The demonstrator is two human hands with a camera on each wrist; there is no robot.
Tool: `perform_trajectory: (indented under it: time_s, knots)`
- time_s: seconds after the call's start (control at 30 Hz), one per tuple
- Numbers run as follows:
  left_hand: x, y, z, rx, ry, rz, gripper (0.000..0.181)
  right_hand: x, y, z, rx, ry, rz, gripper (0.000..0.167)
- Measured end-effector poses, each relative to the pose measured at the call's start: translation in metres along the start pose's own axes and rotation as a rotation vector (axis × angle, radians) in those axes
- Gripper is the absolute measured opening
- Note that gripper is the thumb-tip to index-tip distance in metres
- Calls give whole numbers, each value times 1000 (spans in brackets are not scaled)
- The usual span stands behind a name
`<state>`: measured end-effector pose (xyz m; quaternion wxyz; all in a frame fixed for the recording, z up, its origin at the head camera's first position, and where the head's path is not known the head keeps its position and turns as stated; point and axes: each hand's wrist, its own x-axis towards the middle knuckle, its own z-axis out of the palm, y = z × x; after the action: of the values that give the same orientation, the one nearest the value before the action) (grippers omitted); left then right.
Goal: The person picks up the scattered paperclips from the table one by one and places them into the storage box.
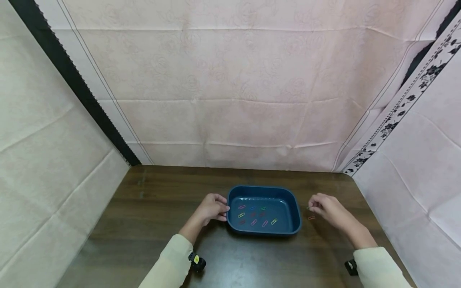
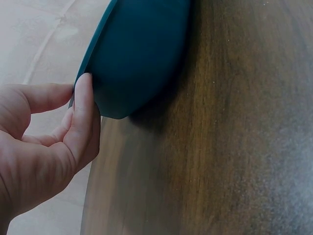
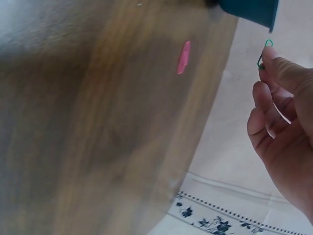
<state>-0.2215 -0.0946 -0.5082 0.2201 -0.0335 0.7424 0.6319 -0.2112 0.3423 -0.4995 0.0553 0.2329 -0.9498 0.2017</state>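
A blue plastic tray stands on the wooden table, with several paper clips lying spread over its bottom: pink, red, blue, a green one and a yellow one among them. My left hand pinches the tray's left rim between thumb and fingers, seen closer on the tray wall in the left wrist view. To the right of the tray, my right hand holds a green paper clip between thumb and index finger, above the table. Below that hand a pinkish-red paper clip lies on the wood.
The brown wooden table has its far edge behind the tray. Pale cloth hangs behind it and on both sides, the right one with a floral border. Each wrist carries a small black camera.
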Motion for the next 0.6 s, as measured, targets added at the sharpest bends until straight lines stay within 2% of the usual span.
perform_trajectory:
  time_s: [0.37,0.6]
  knots:
    - [0,1,0,5,1,-5,27,20,-23,-15,13,-40,-47,15]
    - [0,3,1,5,0,-15,28,37,-40,-17,34,-81,-95,13]
